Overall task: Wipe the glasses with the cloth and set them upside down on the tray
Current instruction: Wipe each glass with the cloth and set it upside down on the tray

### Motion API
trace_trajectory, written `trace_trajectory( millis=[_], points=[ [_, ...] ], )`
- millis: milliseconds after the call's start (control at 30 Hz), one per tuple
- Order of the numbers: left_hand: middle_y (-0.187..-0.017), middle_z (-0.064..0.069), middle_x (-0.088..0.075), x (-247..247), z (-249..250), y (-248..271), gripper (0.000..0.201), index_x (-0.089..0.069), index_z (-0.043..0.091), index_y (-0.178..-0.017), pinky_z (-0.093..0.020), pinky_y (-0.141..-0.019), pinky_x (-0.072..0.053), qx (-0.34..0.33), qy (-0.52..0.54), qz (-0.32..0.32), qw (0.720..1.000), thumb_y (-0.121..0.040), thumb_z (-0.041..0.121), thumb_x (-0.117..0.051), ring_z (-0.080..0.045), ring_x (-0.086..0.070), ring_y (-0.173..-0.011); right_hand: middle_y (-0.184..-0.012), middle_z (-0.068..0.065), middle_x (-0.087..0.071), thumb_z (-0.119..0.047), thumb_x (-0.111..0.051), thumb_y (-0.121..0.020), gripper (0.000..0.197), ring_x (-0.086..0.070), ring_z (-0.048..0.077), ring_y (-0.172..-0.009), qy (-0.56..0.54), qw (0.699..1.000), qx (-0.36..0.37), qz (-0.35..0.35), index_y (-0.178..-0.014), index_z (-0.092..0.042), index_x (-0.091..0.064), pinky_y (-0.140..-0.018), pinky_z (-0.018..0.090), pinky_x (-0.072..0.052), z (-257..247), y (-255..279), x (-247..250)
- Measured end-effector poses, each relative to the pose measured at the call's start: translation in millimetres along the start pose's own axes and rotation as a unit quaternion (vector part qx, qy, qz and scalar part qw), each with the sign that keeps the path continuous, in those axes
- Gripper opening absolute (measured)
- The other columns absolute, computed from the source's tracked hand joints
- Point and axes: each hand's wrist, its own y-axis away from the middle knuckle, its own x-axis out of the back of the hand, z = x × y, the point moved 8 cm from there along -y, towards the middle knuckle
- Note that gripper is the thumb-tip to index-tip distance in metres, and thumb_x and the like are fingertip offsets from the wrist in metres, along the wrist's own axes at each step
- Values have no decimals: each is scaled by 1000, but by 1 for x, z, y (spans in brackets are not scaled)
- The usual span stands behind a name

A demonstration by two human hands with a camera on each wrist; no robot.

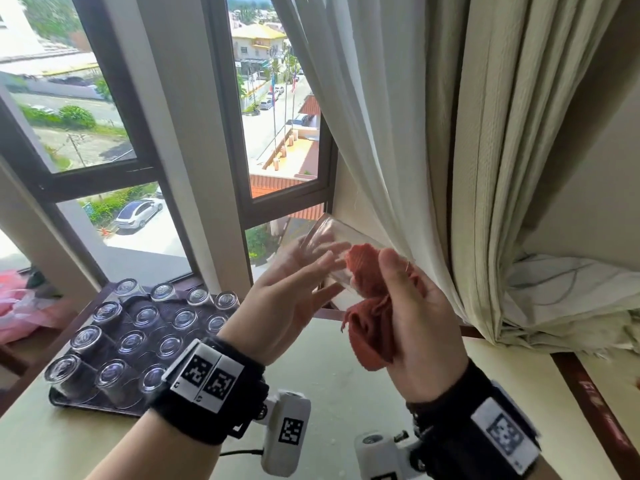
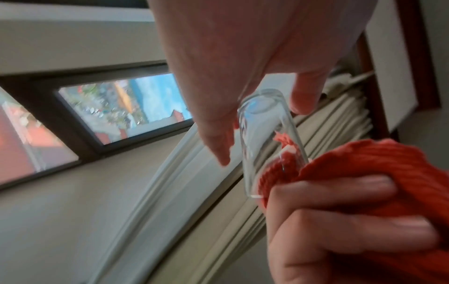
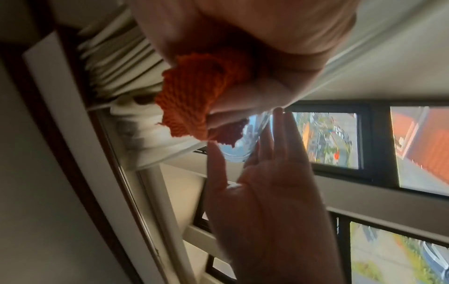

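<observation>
Glasses (image 1: 138, 336), a whole bunch, parked upside down on the dark tray (image 1: 62, 398) at the left of the worktop (image 1: 346, 368), below the window (image 1: 104, 109). One more glass (image 1: 323, 249) up in the air, tilted, base toward the window. Left hand (image 1: 291, 292) with straight fingers flat against its side, grip relaxed. Right hand (image 1: 412, 327) clenched around the red cloth (image 1: 370, 299), which is stuffed into the glass's mouth.

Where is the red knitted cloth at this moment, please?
In the head view the red knitted cloth is right of centre, bunched in the right hand and pushed into the mouth of the clear drinking glass.
</observation>
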Motion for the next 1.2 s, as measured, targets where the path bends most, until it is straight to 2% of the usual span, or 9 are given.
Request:
trace_trajectory(
  millis=[200, 267, 367, 500, 633, 800, 933, 1067, 1200],
  points=[
    [-134, -35, -54, -8, 3, -4, 73, -45, -12, -144, -60, -110, -40, -20, 76, 18, 997, -97, 37, -73, -43, -49, -118, -110, -16, -76, -50, -47, -106, 37, -72, 3, -86, 82, 972, 28, -217, -125, -25, -66, -82, 33, -63, -24, 22, -39],
    [-117, -28, -58, -8, 1, -5, 77, -56, -8, -130, -60, -103, -42, 5, 71, 41, 997, -88, 51, -81, -42, -52, -105, -103, -33, -69, -68, -61, -93, 47, -67, -4, -78, 390, 875, 135, -252, -126, -35, -56, -72, 15, -56, -29, 33, -47],
    [-96, -17, -70, 4, -2, -5, 73, -66, -2, -114, -44, -82, -60, 38, -23, 103, 994, -76, 55, -91, -30, -69, -82, -169, -27, -14, -78, -49, -91, 92, -69, 12, -106, 716, 617, 222, -239, -162, -43, -1, -91, 30, -58, -11, 30, -45],
    [-86, -14, -80, 10, 1, 1, 60, -73, -2, -104, -34, -67, -64, 19, -168, 157, 973, -74, 46, -90, -27, -79, -75, -168, 1, -24, -60, -52, -98, 100, -59, 29, -96, 798, 533, 214, -182, -161, -31, 19, -80, 41, -56, 14, 18, -32],
    [-84, -10, -80, 5, 10, 2, 49, -78, 6, -99, -35, -72, -67, -24, -208, 158, 965, -75, 47, -87, -26, -80, -79, -166, 4, -36, -35, -76, -83, 96, -64, 28, -78, 782, 559, 241, -130, -164, -22, -26, -69, 38, -63, 21, 17, -29],
    [-98, -22, -76, 7, -2, 2, 68, -74, -4, -106, -41, -71, -64, -2, -49, 93, 994, -71, 52, -93, -29, -74, -81, -147, 9, -60, 9, -69, -90, 67, -71, 33, -112, 149, 928, 3, -343, -149, -20, -53, -96, 47, -59, 15, 19, -39],
    [-98, -24, -71, 5, -6, 7, 84, -64, -14, -118, -40, -72, -65, 17, -15, 99, 995, -74, 52, -91, -32, -72, -81, -147, 6, -60, 4, -65, -95, 62, -69, 32, -118, 198, 913, 20, -356, -150, -22, -52, -102, 46, -56, 8, 23, -40],
    [-102, -27, -78, 6, -9, 9, 62, -71, -7, -113, -37, -73, -66, 45, -75, 137, 987, -79, 43, -83, -37, -79, -88, -165, -10, -39, -14, -72, -76, 89, -71, 18, -71, 773, 552, 273, -151, -158, -33, -41, -60, 30, -57, 11, 13, -23],
    [-98, -24, -79, 2, -12, 13, 59, -73, -6, -112, -33, -71, -65, 65, -72, 130, 987, -81, 45, -81, -35, -80, -88, -151, -6, -57, -9, -74, -68, 86, -70, 19, -63, 704, 618, 328, -125, -149, -25, -49, -51, 29, -56, 9, 27, -22]
  ],
)
